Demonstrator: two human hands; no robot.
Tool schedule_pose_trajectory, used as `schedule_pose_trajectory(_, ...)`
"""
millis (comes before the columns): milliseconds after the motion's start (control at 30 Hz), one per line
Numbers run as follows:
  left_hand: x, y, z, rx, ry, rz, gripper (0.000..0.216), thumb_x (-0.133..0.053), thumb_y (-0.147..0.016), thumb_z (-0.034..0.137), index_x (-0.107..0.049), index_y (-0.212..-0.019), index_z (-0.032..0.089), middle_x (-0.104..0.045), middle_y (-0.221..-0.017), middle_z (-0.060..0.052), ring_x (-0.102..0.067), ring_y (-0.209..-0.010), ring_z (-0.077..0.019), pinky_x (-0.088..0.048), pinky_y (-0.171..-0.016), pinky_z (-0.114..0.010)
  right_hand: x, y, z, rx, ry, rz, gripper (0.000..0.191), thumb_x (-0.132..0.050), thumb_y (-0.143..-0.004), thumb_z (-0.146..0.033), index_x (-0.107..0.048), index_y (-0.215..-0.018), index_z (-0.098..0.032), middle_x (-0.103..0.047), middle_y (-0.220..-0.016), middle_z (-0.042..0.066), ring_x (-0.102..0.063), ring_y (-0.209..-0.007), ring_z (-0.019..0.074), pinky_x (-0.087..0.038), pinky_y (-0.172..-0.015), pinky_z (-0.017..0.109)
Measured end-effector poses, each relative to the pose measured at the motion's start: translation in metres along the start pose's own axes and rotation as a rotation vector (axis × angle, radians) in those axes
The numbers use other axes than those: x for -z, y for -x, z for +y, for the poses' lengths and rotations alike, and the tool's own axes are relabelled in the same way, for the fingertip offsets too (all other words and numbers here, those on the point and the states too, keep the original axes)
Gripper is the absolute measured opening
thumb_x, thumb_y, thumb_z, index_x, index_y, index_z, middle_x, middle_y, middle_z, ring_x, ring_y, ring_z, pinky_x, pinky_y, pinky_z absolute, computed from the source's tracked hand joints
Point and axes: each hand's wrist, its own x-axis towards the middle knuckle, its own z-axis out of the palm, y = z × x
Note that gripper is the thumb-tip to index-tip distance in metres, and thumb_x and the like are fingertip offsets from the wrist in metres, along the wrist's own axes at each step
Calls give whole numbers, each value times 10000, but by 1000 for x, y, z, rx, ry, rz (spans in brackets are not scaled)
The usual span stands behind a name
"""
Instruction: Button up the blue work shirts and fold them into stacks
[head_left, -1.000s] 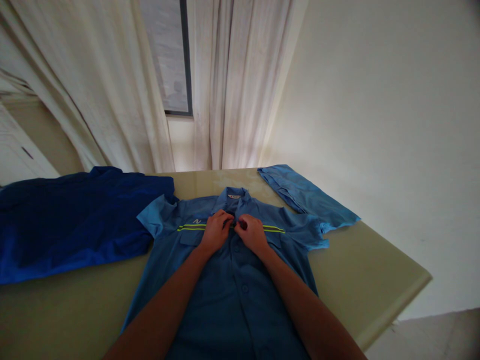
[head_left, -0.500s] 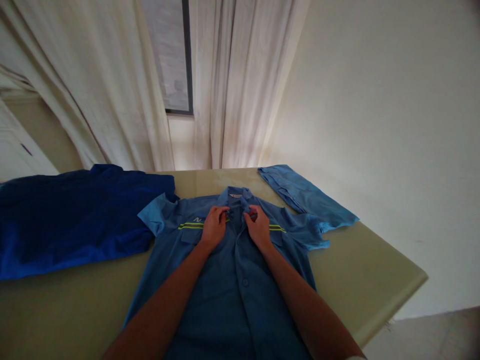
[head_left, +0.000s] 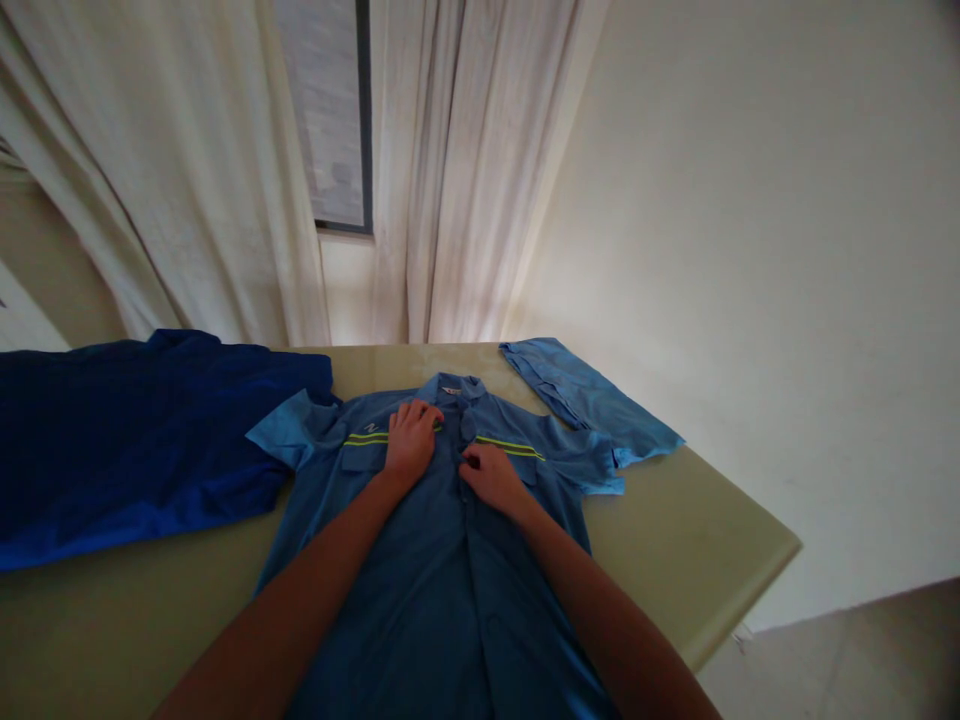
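A blue short-sleeved work shirt [head_left: 420,580] lies front up before me, its collar pointing away. Yellow-green double stripes cross its chest, with a pocket flap on each side. My left hand [head_left: 411,440] is on the chest beside the front opening, fingers curled in on the cloth; its thumb is mostly hidden. Lower down and to the right, my right hand [head_left: 491,478] pinches the edge of the button placket. The fingertips of both hands are partly out of sight. A button [head_left: 493,622] shows farther down the front.
A darker blue garment [head_left: 150,440] lies on the left of the pale yellow-green table [head_left: 675,540], touching the shirt's sleeve. At the back right is a folded light blue garment [head_left: 592,395]. Curtains [head_left: 480,180] and a wall [head_left: 750,250] stand behind the table.
My right hand has moved down the placket from near the collar. My left hand has stayed near the upper chest. The view has shifted slightly to the right.
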Motion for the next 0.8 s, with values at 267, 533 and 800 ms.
schedule_pose_trajectory(267,14,42,7,-150,150,-245,238,-527,-999,314,-709,-1123,225,-738,-1113,-74,-639,-1065,-261,-445,-973,-419,-14,4,22,31,-594,42,220,-621,-930,-339,-752,-873,-172,-724,-770,13,-641,-713,165,-468,-655,241)
schedule_pose_trajectory(533,19,35,-1,-200,268,-408,305,-468,-1040,375,-667,-878,210,-701,-874,-21,-606,-870,-206,-403,-841,-364,-13,4,22,-25,-719,58,221,-657,-870,-358,-743,-850,-156,-663,-676,-3,-570,-595,137,-409,-565,226)
schedule_pose_trajectory(800,17,35,-1,-152,314,-388,323,-487,-1010,367,-627,-768,207,-647,-768,-15,-573,-784,-192,-396,-771,-342,-3,14,7,60,-379,181,137,-733,-837,-304,-786,-899,-194,-612,-580,-34,-520,-533,128,-363,-571,244)
